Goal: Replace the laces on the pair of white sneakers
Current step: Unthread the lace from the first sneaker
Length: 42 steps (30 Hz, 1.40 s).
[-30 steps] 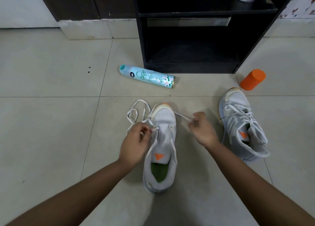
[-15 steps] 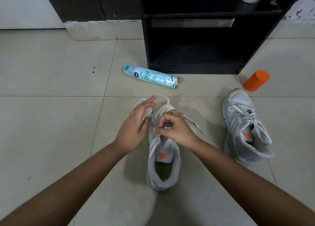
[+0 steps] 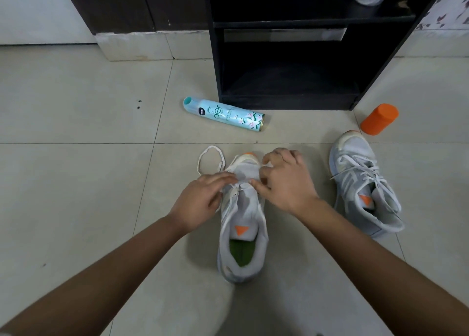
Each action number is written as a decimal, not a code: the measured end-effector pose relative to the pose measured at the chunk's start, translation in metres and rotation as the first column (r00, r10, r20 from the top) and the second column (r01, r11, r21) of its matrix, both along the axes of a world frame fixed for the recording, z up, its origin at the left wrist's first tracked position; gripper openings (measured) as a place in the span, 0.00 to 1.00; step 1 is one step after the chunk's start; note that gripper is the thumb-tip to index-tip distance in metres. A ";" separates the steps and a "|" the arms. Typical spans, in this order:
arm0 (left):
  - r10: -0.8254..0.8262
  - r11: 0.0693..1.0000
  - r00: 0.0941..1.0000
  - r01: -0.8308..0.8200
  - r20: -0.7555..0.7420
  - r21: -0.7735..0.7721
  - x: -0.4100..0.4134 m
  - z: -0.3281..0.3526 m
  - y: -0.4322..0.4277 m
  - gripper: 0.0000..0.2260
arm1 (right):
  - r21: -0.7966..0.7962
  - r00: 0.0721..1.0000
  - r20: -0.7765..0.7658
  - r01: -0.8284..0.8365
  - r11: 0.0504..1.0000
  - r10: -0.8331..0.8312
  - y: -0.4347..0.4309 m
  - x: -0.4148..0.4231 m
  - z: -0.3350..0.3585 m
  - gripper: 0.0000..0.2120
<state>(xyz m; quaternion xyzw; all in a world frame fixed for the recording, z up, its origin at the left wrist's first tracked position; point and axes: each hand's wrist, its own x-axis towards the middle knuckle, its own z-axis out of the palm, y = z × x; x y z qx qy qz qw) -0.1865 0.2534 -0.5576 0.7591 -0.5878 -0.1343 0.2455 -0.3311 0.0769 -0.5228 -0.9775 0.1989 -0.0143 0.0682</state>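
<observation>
Item: unlaced sneaker (image 3: 243, 219), floor centre, toe far. Since half a second ago your hands have moved apart. Your left hand (image 3: 200, 201) now lies lowered on the left eyelet row, grip unclear. Your right hand (image 3: 285, 182) has shifted right and pinches the lace (image 3: 210, 147) at the toe-end eyelets. Item: laced sneaker (image 3: 365, 181), right. Item: spray can (image 3: 224, 114), far; reads "aer", "99".

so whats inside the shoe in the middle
A green insole shows at the heel of the middle shoe, below the tongue's orange triangle. The toe end is covered by the tongue and upper.
</observation>
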 end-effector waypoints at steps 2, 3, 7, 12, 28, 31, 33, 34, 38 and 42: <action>-0.019 0.998 0.998 0.015 0.067 0.056 -0.001 -0.002 -0.001 0.22 | 0.120 0.994 0.010 -0.107 0.987 0.107 -0.001 0.002 -0.002 0.20; 0.000 0.997 0.996 -0.007 0.092 0.076 0.000 -0.002 -0.002 0.21 | 0.122 0.985 -0.013 -0.169 0.978 0.171 0.001 0.003 -0.004 0.20; -0.014 0.996 0.919 -0.023 0.393 0.091 0.003 -0.002 -0.002 0.16 | -0.058 0.951 -0.117 -0.293 0.954 0.285 -0.013 0.006 -0.010 0.21; 0.039 0.982 0.825 -0.135 0.563 0.130 0.015 -0.007 0.004 0.10 | -0.185 0.896 -0.404 0.115 0.976 -0.183 -0.044 -0.011 -0.003 0.29; 0.247 0.956 0.969 -0.247 0.022 0.155 -0.010 0.003 -0.019 0.05 | 0.374 0.927 -0.204 0.370 0.850 -0.313 0.040 -0.011 0.003 0.14; 0.379 0.920 0.920 -0.364 -0.095 0.146 -0.005 -0.004 -0.017 0.04 | 0.377 0.907 -0.214 0.420 0.825 -0.364 0.030 -0.016 0.001 0.09; 0.528 0.847 0.834 -0.501 -0.164 0.179 0.007 -0.013 -0.007 0.06 | 0.410 0.901 -0.212 0.435 0.802 -0.380 0.028 -0.019 -0.001 0.06; 0.614 0.787 0.769 -0.577 -0.177 0.219 0.015 -0.017 0.000 0.06 | 0.422 0.898 -0.210 0.440 0.792 -0.387 0.028 -0.021 -0.002 0.06; 0.589 0.769 0.802 -0.595 0.102 0.235 0.032 -0.019 0.018 0.07 | 0.419 0.908 -0.183 0.419 0.806 -0.377 0.027 -0.022 -0.004 0.06; 0.215 0.974 0.976 -0.217 0.038 0.065 -0.006 -0.002 -0.007 0.12 | 0.442 0.921 -0.148 0.388 0.809 -0.360 0.030 -0.020 -0.006 0.05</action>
